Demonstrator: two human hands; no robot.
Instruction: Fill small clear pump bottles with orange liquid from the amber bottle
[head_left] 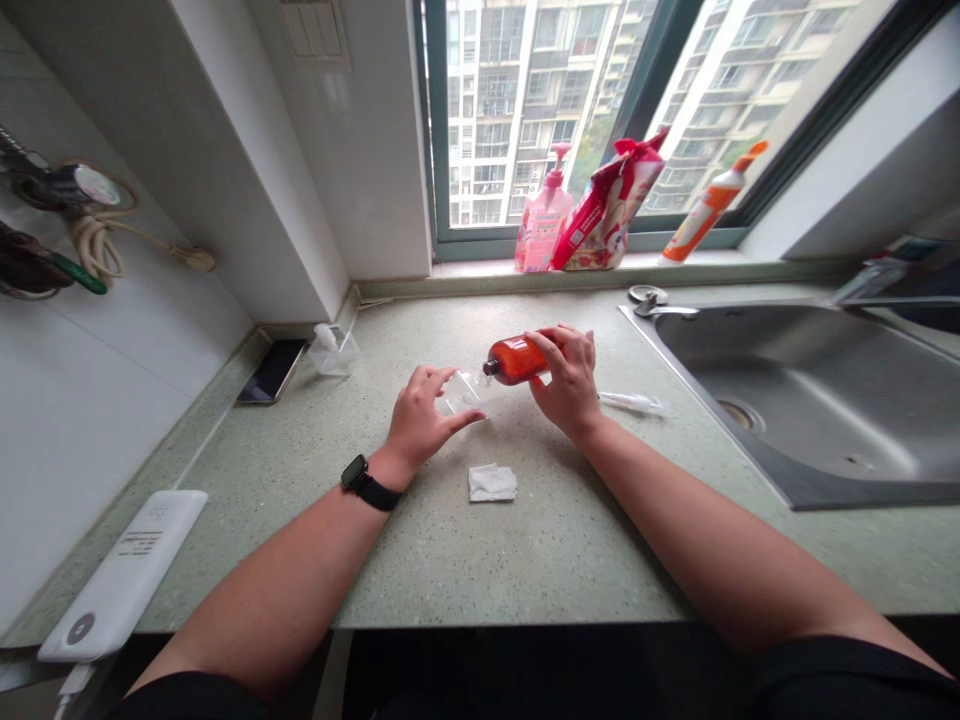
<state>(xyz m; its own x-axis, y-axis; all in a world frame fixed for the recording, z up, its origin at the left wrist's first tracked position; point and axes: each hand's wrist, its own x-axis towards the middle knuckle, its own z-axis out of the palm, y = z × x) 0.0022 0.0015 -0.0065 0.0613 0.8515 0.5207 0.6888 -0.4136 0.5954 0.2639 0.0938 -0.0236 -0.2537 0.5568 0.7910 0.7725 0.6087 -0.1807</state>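
My left hand (426, 412) grips a small clear bottle (466, 392) between thumb and fingers, tilted with its neck to the right. An orange-red bottle (517, 360) lies almost level in my right hand (564, 375), fingers wrapped round its base end. Its dark uncapped-looking mouth meets or nearly meets the clear bottle's neck; I cannot tell whether they touch or whether liquid flows. Below the hands, a folded white tissue (493, 484) rests on the speckled counter (570, 540). Partly behind my right wrist lies a thin item in clear wrapping (637, 403).
On the left are a phone (271, 371), a clear container with a white pump (331, 350) and a white power bank (124, 575) with a cable. A steel sink (810, 400) is at right. A pink pump bottle (544, 225), red bag (611, 215) and orange-white bottle (705, 215) line the sill.
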